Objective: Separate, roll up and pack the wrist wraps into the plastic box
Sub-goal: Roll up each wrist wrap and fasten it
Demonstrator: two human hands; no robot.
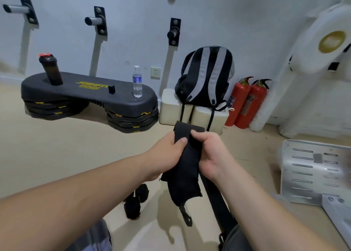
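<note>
A black wrist wrap (182,167) is held up in the air above the floor (57,146), in the middle of the scene, between both hands. The left hand (167,154) grips it from the left with the thumb laid across the front of the fabric. The right hand (210,154) pinches its upper part from the right with curled fingers, and the top end stands up a little beyond them. Held this high, the free length hangs straight down with the thumb loop (185,213) dangling at the bottom. This looks meant to let the fabric fall flat and untwisted before the top end is turned over into a roll. A second black band (214,199) runs from under the right hand toward the near right. I cannot tell whether it is another wrap or the long tail of this one, so the separating may not be finished. Two rolled wraps (133,209) lie on the floor, near and left below the hands, likely set within reach until packing. A grey slotted panel (307,171) lies at the right; no plastic box can be made out for certain, so nothing appears packed yet
</note>
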